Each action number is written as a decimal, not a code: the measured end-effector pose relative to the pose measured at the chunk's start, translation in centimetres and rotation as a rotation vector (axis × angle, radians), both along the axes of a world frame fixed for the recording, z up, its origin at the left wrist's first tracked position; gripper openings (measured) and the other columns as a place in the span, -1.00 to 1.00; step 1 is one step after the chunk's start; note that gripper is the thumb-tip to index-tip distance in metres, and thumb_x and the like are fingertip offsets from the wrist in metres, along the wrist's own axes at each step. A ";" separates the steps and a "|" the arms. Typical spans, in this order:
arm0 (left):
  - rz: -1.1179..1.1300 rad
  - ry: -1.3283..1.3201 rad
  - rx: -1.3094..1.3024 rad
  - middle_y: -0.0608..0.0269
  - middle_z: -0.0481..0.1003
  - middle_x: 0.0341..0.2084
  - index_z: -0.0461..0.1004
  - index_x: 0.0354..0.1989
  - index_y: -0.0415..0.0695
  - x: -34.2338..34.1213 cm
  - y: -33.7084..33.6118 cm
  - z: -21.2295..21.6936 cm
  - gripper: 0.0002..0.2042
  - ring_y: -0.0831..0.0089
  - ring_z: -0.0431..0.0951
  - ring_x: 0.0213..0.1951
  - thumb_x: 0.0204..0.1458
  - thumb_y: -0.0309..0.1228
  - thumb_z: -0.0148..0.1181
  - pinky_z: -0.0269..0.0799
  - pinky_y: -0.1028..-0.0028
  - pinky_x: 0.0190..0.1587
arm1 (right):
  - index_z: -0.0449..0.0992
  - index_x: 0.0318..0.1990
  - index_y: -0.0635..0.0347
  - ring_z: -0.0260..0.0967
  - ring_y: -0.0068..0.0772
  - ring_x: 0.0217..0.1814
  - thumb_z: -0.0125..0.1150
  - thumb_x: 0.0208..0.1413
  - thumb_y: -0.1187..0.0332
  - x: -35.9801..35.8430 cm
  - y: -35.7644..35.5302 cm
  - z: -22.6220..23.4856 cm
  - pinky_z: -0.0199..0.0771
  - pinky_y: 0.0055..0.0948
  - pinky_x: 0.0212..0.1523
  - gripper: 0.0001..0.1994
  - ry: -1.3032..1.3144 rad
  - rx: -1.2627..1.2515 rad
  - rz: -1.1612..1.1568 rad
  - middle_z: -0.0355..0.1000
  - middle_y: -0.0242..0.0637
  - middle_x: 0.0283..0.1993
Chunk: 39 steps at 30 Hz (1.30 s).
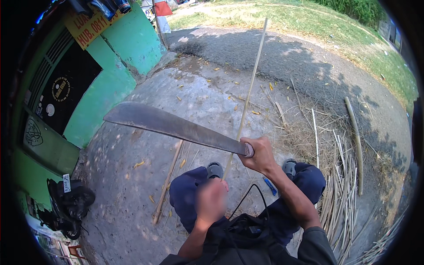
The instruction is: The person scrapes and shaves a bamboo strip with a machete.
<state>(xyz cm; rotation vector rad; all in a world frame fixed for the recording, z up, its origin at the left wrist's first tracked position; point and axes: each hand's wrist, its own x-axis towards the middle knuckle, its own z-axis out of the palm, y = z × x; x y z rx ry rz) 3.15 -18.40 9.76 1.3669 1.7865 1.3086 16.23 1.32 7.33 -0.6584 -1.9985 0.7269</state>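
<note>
My right hand (pixel 261 158) is wrapped round the handle of a machete (pixel 176 129), whose broad dark blade reaches out to the left with its tip raised in the air. A long, thin bamboo strip (pixel 252 79) slants up and away from my left hand (pixel 211 201), passing close to the handle end of the blade. The left hand is closed on the strip's near end; its fingers are partly smeared in the picture. Whether the blade touches the strip, I cannot tell. A blue tool (pixel 270 186) lies on the ground between my feet.
Many split strips (pixel 340 190) are heaped at my right, with shavings (pixel 304 132) and a thick pole (pixel 356 141) near them. A bamboo stick (pixel 168 183) lies on the concrete at left. A motorcycle (pixel 68 205) stands by the green wall (pixel 99 104). Beyond runs a road (pixel 304 59).
</note>
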 end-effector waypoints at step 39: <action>-0.106 -0.360 -0.138 0.47 0.26 -0.70 0.41 -0.37 -0.23 -1.4 -3.3 -1.4 -0.67 0.75 0.21 -0.64 0.50 -0.34 -0.05 0.06 0.58 -0.57 | 0.60 -0.41 0.12 0.50 0.10 -0.52 0.37 -0.09 0.40 1.2 2.1 0.5 0.44 -0.13 -0.46 -0.92 -0.067 0.059 -0.023 0.43 -0.04 -0.60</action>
